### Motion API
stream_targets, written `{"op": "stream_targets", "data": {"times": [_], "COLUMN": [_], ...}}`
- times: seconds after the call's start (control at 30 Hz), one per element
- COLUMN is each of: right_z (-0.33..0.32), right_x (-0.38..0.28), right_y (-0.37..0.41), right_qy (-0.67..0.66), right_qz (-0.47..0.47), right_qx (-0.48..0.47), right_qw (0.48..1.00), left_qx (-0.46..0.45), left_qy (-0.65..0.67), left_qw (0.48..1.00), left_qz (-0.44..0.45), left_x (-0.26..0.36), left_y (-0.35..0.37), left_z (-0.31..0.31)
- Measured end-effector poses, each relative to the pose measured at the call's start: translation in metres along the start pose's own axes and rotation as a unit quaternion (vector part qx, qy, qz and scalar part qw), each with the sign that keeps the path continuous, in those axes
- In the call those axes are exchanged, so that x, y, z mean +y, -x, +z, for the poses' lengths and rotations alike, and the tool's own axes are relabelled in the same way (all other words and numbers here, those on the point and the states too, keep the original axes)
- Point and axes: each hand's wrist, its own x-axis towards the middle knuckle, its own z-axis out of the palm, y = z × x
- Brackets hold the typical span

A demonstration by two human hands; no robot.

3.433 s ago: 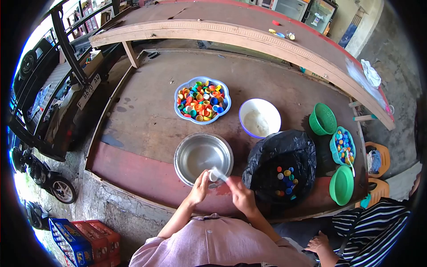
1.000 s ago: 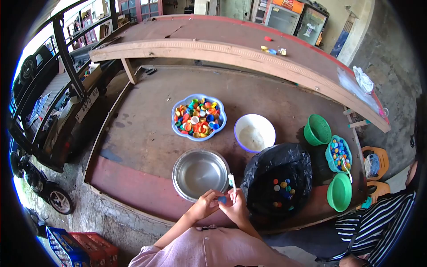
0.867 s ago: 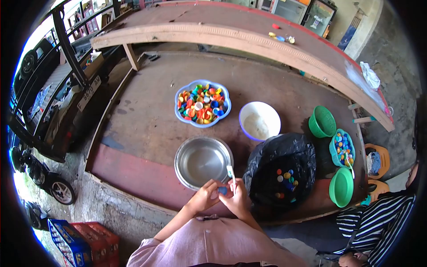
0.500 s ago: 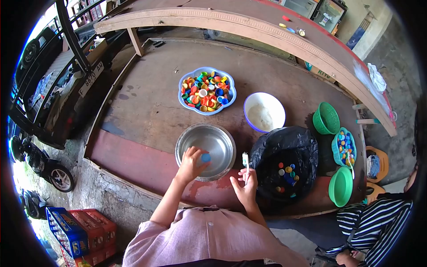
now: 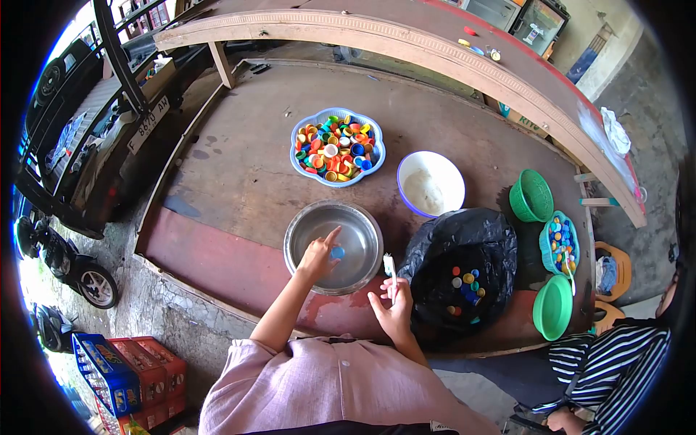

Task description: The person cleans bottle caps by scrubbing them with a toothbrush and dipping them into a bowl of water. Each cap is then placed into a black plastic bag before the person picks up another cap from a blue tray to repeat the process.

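Note:
My left hand [image 5: 317, 259] is over the metal bowl [image 5: 292, 228], with a light-blue bottle cap [image 5: 337, 252] at its thumb and fingers. Its index finger points outward, clear of the cap. My right hand [image 5: 395, 308] grips a white toothbrush [image 5: 390, 267] upright, bristles at the top, just right of the metal bowl. Beside that hand stands a bowl-shaped container lined with a black plastic bag [image 5: 493, 243], with several colored caps lying inside it.
A blue scalloped basket [image 5: 297, 161] full of colored caps and a white bowl [image 5: 424, 190] stand farther back. Two green baskets [image 5: 533, 196] [image 5: 553, 308] and a teal basket of caps [image 5: 545, 246] are at right. A person in a striped top [image 5: 616, 362] sits there.
My left index finger has straightened away from the blue cap, and the hand has shifted slightly. My right hand and the toothbrush have moved a little left, toward the metal bowl.

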Motion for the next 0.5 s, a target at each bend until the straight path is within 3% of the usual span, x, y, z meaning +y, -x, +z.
{"op": "stream_targets", "data": {"times": [0.17, 0.27, 0.43, 0.5], "right_z": [-0.001, 0.001, 0.001, 0.003], "right_x": [-0.001, -0.001, -0.002, 0.0], "right_y": [0.0, 0.001, 0.003, 0.004], "right_qy": [-0.001, -0.008, -0.021, -0.031], "right_qz": [-0.003, 0.0, -0.001, 0.008], "right_qx": [-0.002, 0.006, 0.011, 0.017], "right_qw": [1.0, 1.0, 1.0, 0.999], "left_qx": [-0.019, 0.001, -0.031, -0.012], "left_qy": [-0.012, -0.03, -0.002, 0.056], "left_qw": [1.0, 0.999, 0.999, 0.998], "left_qz": [-0.014, 0.032, -0.042, -0.013], "left_x": [0.001, 0.0, 0.017, 0.027], "left_y": [0.0, 0.0, -0.002, -0.005], "left_z": [0.002, 0.004, -0.01, -0.022]}}
